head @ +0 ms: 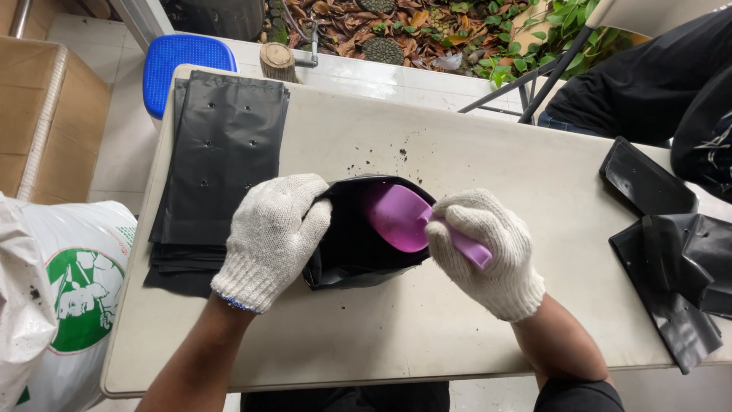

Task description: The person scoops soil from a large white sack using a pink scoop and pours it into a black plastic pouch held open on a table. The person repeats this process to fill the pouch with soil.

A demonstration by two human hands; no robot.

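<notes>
Both my hands wear white knit gloves. My left hand (271, 236) grips the left rim of an open black plastic bag (347, 248) that stands on the beige table (427, 145). My right hand (488, 252) holds the handle of a purple plastic scoop (396, 217). The scoop's bowl is tipped into the bag's mouth. The inside of the bag is dark and what lies in it is hidden.
A stack of flat black bags (221, 145) lies left on the table. More crumpled black bags (671, 259) sit at the right edge, near a person in dark clothing (656, 84). A white sack (53, 297) stands at lower left, a blue stool (183, 61) behind. Soil crumbs dot the tabletop.
</notes>
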